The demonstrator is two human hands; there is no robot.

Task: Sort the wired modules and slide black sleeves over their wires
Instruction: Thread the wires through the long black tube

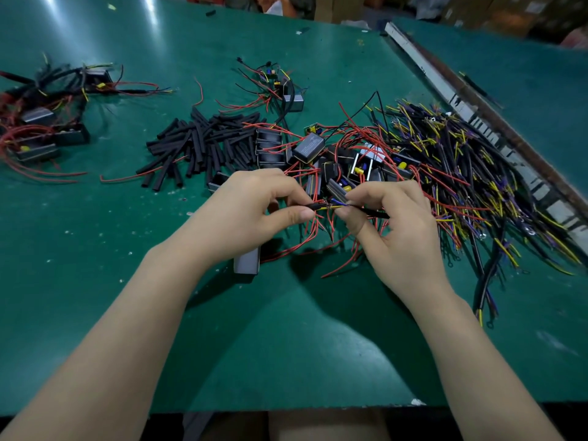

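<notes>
My left hand [248,211] pinches a short black sleeve [313,205] between thumb and fingers, just above the green table. My right hand [391,224] pinches a thin black cable [375,213] whose yellow and blue wire ends [339,203] point at the sleeve's mouth. A grey module [247,261] lies under my left wrist. A heap of loose black sleeves [203,144] lies behind my left hand. Black modules with red wires [308,148] are piled in the middle.
A sorted group of modules with sleeved wires [47,122] sits at the far left. A smaller cluster [280,87] lies at the back centre. A big tangle of black, yellow and purple cables [471,173] fills the right side beside a metal rail [445,90].
</notes>
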